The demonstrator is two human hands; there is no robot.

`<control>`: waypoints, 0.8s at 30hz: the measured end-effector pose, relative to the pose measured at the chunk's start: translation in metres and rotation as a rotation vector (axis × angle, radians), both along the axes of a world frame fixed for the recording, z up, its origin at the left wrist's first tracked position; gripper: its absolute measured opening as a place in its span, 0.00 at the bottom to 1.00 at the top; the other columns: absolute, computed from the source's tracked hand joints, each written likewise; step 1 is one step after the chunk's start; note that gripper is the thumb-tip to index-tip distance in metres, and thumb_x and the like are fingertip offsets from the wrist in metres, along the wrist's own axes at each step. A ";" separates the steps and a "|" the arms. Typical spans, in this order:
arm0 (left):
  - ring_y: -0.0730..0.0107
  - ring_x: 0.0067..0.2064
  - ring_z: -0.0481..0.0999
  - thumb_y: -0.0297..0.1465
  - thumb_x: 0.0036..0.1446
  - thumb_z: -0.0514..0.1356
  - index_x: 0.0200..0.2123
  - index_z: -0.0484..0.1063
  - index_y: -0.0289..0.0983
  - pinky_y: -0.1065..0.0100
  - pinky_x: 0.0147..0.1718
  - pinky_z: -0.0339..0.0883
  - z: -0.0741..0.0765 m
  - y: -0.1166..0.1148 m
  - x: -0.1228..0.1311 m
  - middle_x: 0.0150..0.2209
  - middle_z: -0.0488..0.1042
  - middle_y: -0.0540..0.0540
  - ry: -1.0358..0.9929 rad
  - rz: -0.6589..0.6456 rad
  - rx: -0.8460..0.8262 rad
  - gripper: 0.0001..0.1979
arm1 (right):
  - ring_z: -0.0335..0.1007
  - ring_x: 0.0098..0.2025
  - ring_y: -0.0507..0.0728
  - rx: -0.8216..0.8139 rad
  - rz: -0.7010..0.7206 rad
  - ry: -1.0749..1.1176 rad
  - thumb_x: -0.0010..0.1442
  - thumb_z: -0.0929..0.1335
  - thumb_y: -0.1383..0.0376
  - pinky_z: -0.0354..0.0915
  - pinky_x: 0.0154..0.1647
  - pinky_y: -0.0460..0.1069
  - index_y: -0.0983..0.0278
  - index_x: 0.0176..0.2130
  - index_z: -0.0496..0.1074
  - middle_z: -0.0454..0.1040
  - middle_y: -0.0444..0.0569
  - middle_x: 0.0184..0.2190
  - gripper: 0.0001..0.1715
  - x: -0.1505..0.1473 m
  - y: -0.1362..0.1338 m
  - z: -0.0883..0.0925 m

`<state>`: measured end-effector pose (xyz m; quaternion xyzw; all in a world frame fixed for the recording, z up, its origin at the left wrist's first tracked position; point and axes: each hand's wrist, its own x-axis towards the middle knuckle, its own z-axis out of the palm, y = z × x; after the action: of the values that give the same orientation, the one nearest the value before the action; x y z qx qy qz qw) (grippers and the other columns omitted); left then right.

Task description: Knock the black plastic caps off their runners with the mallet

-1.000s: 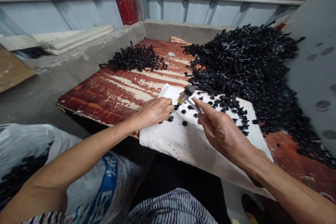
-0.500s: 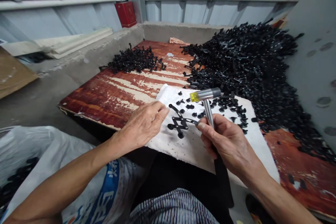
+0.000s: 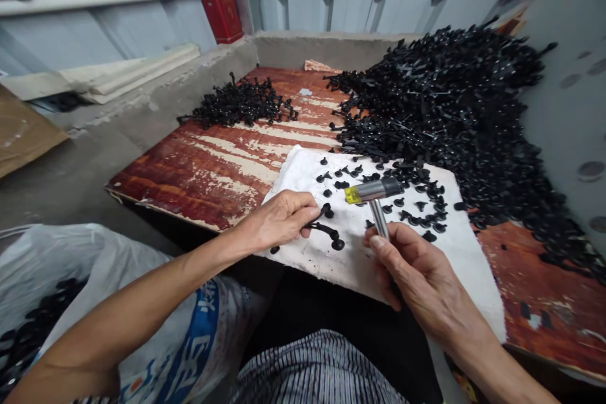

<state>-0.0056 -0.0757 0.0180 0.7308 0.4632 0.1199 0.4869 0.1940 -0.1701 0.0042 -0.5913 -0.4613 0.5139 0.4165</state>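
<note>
My left hand (image 3: 286,218) is closed on a black folding linkage (image 3: 326,229) with round ends, above the near edge of a white cloth (image 3: 350,268). Part of the linkage is hidden by my fingers. In my right hand (image 3: 407,259) is a small hammer (image 3: 374,190) with a metal head, a yellow face on the left and a black one on the right; it is gripped high on the shaft. Small black round-based parts (image 3: 399,202) stand scattered over the cloth beyond both hands.
A big heap of black parts (image 3: 435,101) covers the table's right rear, and a smaller pile (image 3: 241,104) lies at the left rear of the worn red tabletop (image 3: 189,170). Left below stands a white sack (image 3: 156,290) with black parts inside. A red box (image 3: 222,17) sits on the ledge.
My left hand has closed on the linkage, whose far end my right hand was holding. The linkage has turned and folded narrower. My right hand keeps the hammer, slightly lower.
</note>
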 end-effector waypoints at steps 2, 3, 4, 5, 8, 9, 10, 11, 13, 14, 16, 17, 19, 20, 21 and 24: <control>0.78 0.22 0.59 0.37 0.61 0.49 0.30 0.64 0.37 0.74 0.22 0.52 0.000 0.000 0.000 0.21 0.61 0.55 -0.001 -0.016 0.075 0.12 | 0.51 0.13 0.47 -0.018 -0.011 0.015 0.58 0.67 0.45 0.51 0.12 0.43 0.62 0.35 0.65 0.59 0.35 0.15 0.22 0.005 -0.002 -0.005; 0.77 0.23 0.59 0.37 0.62 0.49 0.29 0.63 0.37 0.74 0.23 0.53 0.000 -0.001 0.001 0.22 0.60 0.55 -0.003 -0.027 0.125 0.12 | 0.51 0.13 0.47 -0.026 -0.008 0.024 0.58 0.67 0.46 0.50 0.12 0.43 0.62 0.35 0.65 0.58 0.35 0.15 0.22 0.006 -0.003 -0.008; 0.77 0.24 0.59 0.37 0.62 0.48 0.29 0.63 0.37 0.73 0.24 0.53 0.000 -0.002 0.001 0.22 0.60 0.55 0.001 -0.037 0.172 0.13 | 0.50 0.13 0.47 -0.031 -0.005 0.030 0.59 0.67 0.46 0.50 0.12 0.43 0.62 0.35 0.65 0.58 0.35 0.15 0.22 0.007 -0.003 -0.010; 0.77 0.25 0.59 0.37 0.62 0.48 0.29 0.63 0.37 0.73 0.25 0.53 0.000 -0.004 0.002 0.22 0.59 0.55 0.015 -0.044 0.215 0.13 | 0.50 0.13 0.46 -0.034 -0.005 0.033 0.59 0.67 0.46 0.49 0.12 0.43 0.62 0.35 0.65 0.58 0.35 0.15 0.22 0.007 -0.003 -0.011; 0.76 0.26 0.59 0.38 0.63 0.47 0.31 0.63 0.37 0.71 0.27 0.53 0.000 -0.010 0.004 0.23 0.59 0.55 0.100 -0.055 0.307 0.13 | 0.50 0.13 0.46 -0.030 -0.011 0.037 0.59 0.67 0.46 0.49 0.12 0.42 0.62 0.35 0.65 0.57 0.34 0.15 0.22 0.007 -0.002 -0.013; 0.75 0.25 0.59 0.38 0.63 0.47 0.32 0.64 0.37 0.71 0.27 0.52 0.000 -0.012 0.005 0.23 0.58 0.55 0.134 -0.057 0.328 0.13 | 0.50 0.13 0.46 -0.031 -0.011 0.036 0.59 0.67 0.46 0.50 0.12 0.42 0.62 0.35 0.65 0.57 0.34 0.15 0.22 0.007 -0.002 -0.014; 0.75 0.25 0.59 0.37 0.63 0.47 0.32 0.64 0.37 0.71 0.27 0.52 0.001 -0.014 0.006 0.23 0.58 0.55 0.165 -0.059 0.347 0.12 | 0.50 0.13 0.46 -0.032 -0.010 0.035 0.59 0.67 0.46 0.50 0.11 0.42 0.61 0.35 0.65 0.57 0.34 0.15 0.22 0.007 -0.002 -0.014; 0.75 0.25 0.59 0.37 0.64 0.47 0.32 0.64 0.37 0.70 0.27 0.52 0.003 -0.016 0.007 0.22 0.58 0.55 0.193 -0.059 0.364 0.12 | 0.50 0.13 0.46 -0.035 -0.006 0.035 0.59 0.67 0.46 0.50 0.11 0.42 0.61 0.35 0.65 0.58 0.34 0.15 0.22 0.008 -0.001 -0.014; 0.75 0.26 0.59 0.35 0.64 0.47 0.31 0.63 0.37 0.70 0.28 0.51 0.006 -0.019 0.009 0.23 0.58 0.55 0.232 -0.055 0.395 0.11 | 0.51 0.13 0.47 -0.036 0.000 0.032 0.58 0.67 0.45 0.51 0.11 0.43 0.61 0.35 0.65 0.58 0.34 0.15 0.22 0.008 -0.001 -0.015; 0.75 0.26 0.59 0.35 0.64 0.47 0.31 0.63 0.37 0.69 0.28 0.52 0.008 -0.020 0.010 0.23 0.58 0.55 0.243 -0.051 0.409 0.11 | 0.51 0.13 0.47 -0.035 0.000 0.030 0.58 0.67 0.45 0.51 0.11 0.43 0.61 0.34 0.65 0.58 0.34 0.15 0.22 0.009 -0.001 -0.015; 0.75 0.26 0.59 0.34 0.64 0.47 0.30 0.63 0.37 0.69 0.29 0.52 0.012 -0.020 0.011 0.24 0.59 0.54 0.259 -0.052 0.428 0.11 | 0.51 0.13 0.47 -0.033 -0.004 0.028 0.58 0.67 0.45 0.51 0.11 0.43 0.61 0.34 0.65 0.58 0.35 0.15 0.22 0.009 -0.001 -0.015; 0.75 0.26 0.59 0.34 0.63 0.48 0.30 0.63 0.37 0.69 0.29 0.52 0.013 -0.020 0.012 0.24 0.59 0.54 0.264 -0.057 0.432 0.11 | 0.51 0.13 0.47 -0.034 -0.008 0.027 0.57 0.67 0.45 0.51 0.11 0.43 0.61 0.34 0.65 0.58 0.35 0.15 0.22 0.009 -0.001 -0.015; 0.75 0.26 0.58 0.34 0.63 0.48 0.30 0.63 0.37 0.69 0.28 0.51 0.014 -0.018 0.012 0.24 0.59 0.54 0.259 -0.072 0.432 0.10 | 0.51 0.12 0.47 -0.032 -0.009 0.024 0.57 0.67 0.46 0.51 0.11 0.42 0.61 0.33 0.65 0.58 0.34 0.14 0.22 0.009 -0.001 -0.014; 0.75 0.26 0.58 0.34 0.63 0.48 0.30 0.63 0.37 0.69 0.28 0.51 0.014 -0.016 0.012 0.23 0.58 0.54 0.252 -0.081 0.428 0.10 | 0.51 0.12 0.47 -0.029 -0.009 0.022 0.57 0.67 0.46 0.51 0.10 0.42 0.61 0.33 0.65 0.58 0.34 0.14 0.22 0.009 -0.001 -0.014; 0.75 0.26 0.58 0.34 0.63 0.49 0.30 0.63 0.38 0.69 0.28 0.51 0.013 -0.014 0.012 0.23 0.58 0.54 0.242 -0.087 0.422 0.10 | 0.51 0.12 0.47 -0.026 -0.007 0.022 0.57 0.67 0.46 0.50 0.10 0.42 0.61 0.33 0.65 0.58 0.34 0.14 0.22 0.009 -0.001 -0.014; 0.75 0.26 0.58 0.35 0.62 0.49 0.30 0.64 0.37 0.70 0.28 0.51 0.007 -0.009 0.011 0.23 0.58 0.54 0.211 -0.095 0.392 0.11 | 0.50 0.12 0.47 -0.022 -0.005 0.028 0.57 0.67 0.46 0.51 0.10 0.42 0.61 0.33 0.65 0.57 0.34 0.14 0.21 0.009 -0.001 -0.015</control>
<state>0.0052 -0.0849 0.0254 0.8409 0.4444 0.1073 0.2895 0.2033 -0.1707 -0.0105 -0.5896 -0.4482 0.5264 0.4176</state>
